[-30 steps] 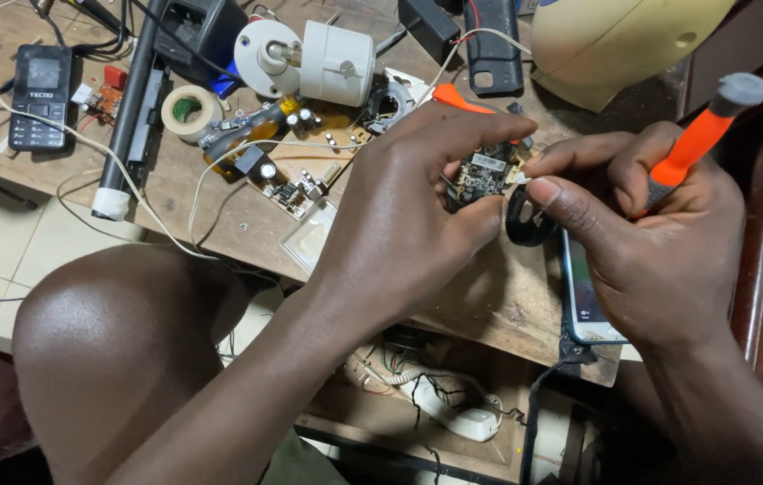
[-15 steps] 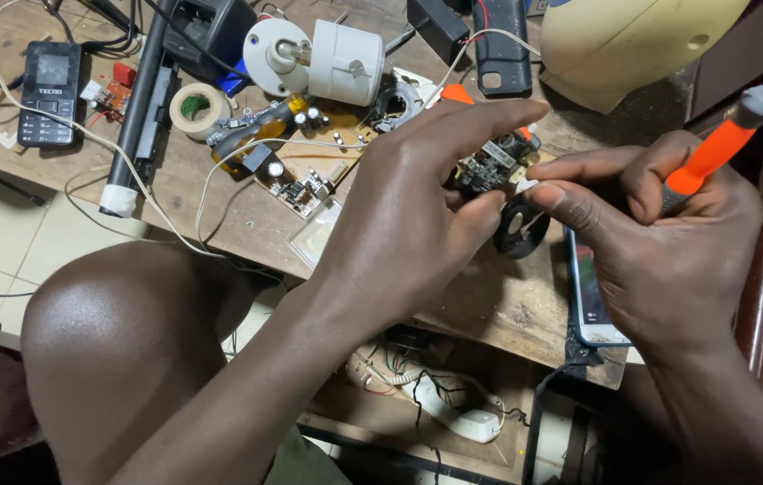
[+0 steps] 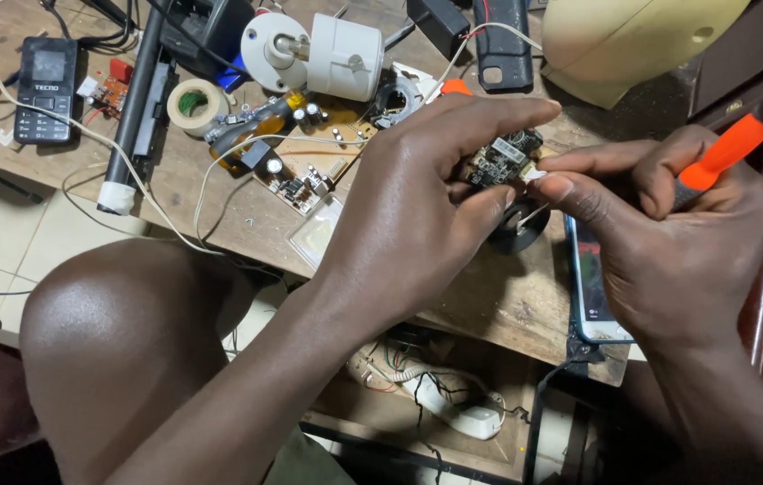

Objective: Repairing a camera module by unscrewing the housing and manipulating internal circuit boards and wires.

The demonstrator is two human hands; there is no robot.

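My left hand (image 3: 417, 207) pinches a small dark circuit board (image 3: 500, 158) between thumb and fingers, just above the wooden bench. My right hand (image 3: 669, 242) grips an orange-handled screwdriver (image 3: 736, 135) with a grey cap. Its thin shaft is mostly hidden behind my fingers, and its tip meets the board's right edge. The right thumb and forefinger press against that same edge. A black round part (image 3: 518, 226) lies on the bench right under the board.
The wooden bench (image 3: 489, 305) holds a brown circuit board (image 3: 305, 166), a tape roll (image 3: 195, 105), a white cylindrical part (image 3: 323, 54), a black keypad phone (image 3: 46, 87), a smartphone (image 3: 593, 287) and loose wires. My knee (image 3: 121, 350) sits at lower left. A white power strip (image 3: 453, 404) lies below.
Both hands and the small board stay together, in much the same grip. The view has shifted slightly, and the screwdriver handle now points further up and right.
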